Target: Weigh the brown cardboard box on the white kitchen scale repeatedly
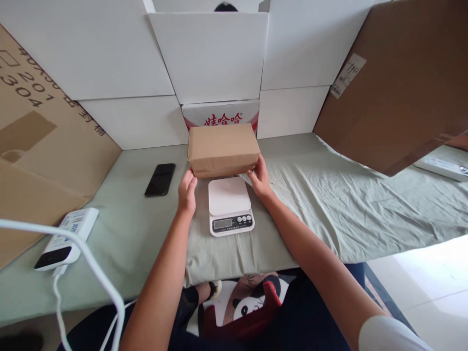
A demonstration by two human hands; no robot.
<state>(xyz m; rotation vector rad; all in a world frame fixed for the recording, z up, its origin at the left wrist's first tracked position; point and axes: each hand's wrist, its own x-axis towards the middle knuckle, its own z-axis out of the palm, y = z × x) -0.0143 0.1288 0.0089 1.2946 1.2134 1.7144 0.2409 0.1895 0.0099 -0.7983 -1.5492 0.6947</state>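
Closest to me, a white cable [91,273] loops over the pale green cloth [329,204] covering the table. I have the brown cardboard box [223,148] gripped at its lower corners, left hand [187,191] and right hand [260,178] each clamped on an end, just behind the white kitchen scale [229,204]. A black phone [160,179] lies left of it.
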